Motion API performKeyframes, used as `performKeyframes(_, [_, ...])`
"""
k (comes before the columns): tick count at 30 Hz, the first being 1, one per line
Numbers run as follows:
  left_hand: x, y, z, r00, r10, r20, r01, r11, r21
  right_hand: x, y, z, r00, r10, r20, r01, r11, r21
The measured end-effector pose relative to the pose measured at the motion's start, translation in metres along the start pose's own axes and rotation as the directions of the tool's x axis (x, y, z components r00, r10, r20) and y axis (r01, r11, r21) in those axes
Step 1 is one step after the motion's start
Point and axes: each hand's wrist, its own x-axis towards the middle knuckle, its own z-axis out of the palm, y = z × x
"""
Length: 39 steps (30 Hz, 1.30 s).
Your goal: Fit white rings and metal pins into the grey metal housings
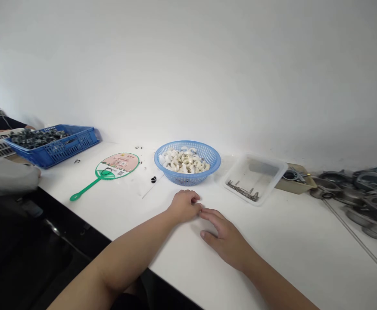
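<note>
Both my hands rest low over the white table point(272, 232), in front of a blue plastic colander point(188, 178) full of whitish curved pieces point(183, 162). My left hand point(184, 206) lies just below the colander's front edge, its fingers loosely bent, with a gap between finger and thumb. Nothing shows in it, though part of the palm is hidden. To its right is my right hand point(223, 239), fingers stretched out and thumb apart. Its fingertips meet, or nearly meet, those of the left hand. No object is visible between the two.
A clear plastic box point(256, 181) holding metal pins stands right, beside a tan tray point(293, 185) and stacked metal rings point(369, 198). Left are a green-handled fan point(119, 165), small black rings point(154, 179), a blue crate point(55, 155) of dark parts, and another person's sleeve point(7, 174).
</note>
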Motion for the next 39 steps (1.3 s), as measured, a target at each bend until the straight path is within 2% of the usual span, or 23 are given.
performKeyframes(20, [-0.0001, -0.0013, 0.0021, 1.000, -0.002, -0.014, 0.002, 0.999, -0.040, -0.0002, 0.0019, -0.0001, 1.000, 0.002, 0.018, -0.002, 1.000, -0.015])
performKeyframes(26, [0.0002, -0.0033, 0.0053, 0.997, -0.051, -0.056, 0.046, 0.995, -0.084, -0.0011, 0.0008, -0.0011, 0.999, 0.020, 0.027, -0.019, 1.000, -0.013])
performKeyframes(33, [-0.0005, -0.0035, 0.0047, 0.970, -0.177, -0.167, 0.127, 0.954, -0.272, -0.0017, -0.0007, -0.0014, 0.999, 0.048, 0.026, -0.047, 0.998, -0.032])
performKeyframes(39, [-0.0017, -0.0029, 0.0047, 0.968, -0.209, -0.139, 0.148, 0.924, -0.353, -0.0023, 0.0004, -0.0009, 0.998, 0.046, 0.031, -0.045, 0.998, -0.031])
